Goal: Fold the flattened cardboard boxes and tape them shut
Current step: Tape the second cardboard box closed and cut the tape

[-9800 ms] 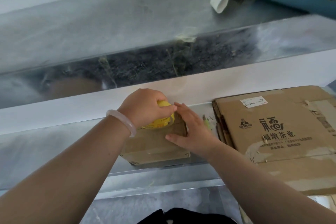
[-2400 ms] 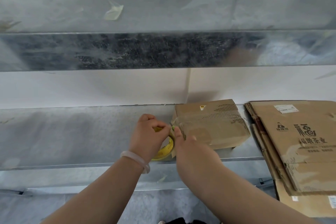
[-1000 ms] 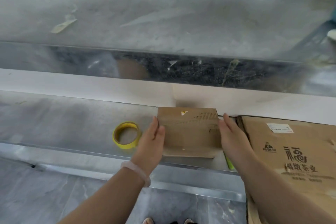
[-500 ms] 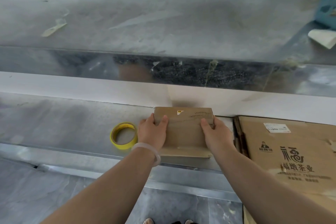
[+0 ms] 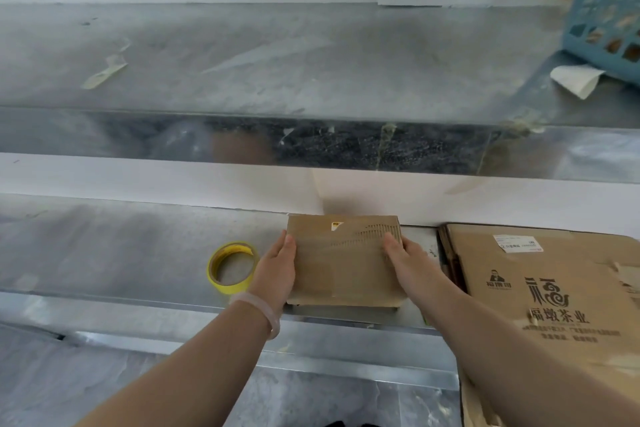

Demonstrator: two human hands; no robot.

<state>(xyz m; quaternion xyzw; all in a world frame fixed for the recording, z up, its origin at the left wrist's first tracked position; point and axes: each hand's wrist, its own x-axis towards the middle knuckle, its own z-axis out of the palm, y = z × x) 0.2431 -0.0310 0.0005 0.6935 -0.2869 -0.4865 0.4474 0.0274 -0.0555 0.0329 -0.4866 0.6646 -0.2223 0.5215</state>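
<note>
A small folded brown cardboard box [image 5: 343, 263] sits on the lower metal shelf [image 5: 121, 253], its far side against the white wall. My left hand [image 5: 278, 270] grips its left side, thumb on the top face. My right hand [image 5: 407, 263] grips its right side the same way. A yellow tape roll [image 5: 231, 268] lies flat on the shelf just left of my left hand, touched by neither hand. A stack of flattened cardboard boxes [image 5: 540, 288] with printed characters lies to the right of the small box.
An upper metal shelf [image 5: 277, 59] juts out above, with a tape scrap [image 5: 104, 73] at its left. A blue plastic basket [image 5: 609, 7] and a white paper piece [image 5: 576, 80] sit at its right end. Grey floor lies below the shelf edge.
The tape roll was set down on the shelf to the left. Both hands moved onto the sides of the small box, and their hold has closed in since one second ago.
</note>
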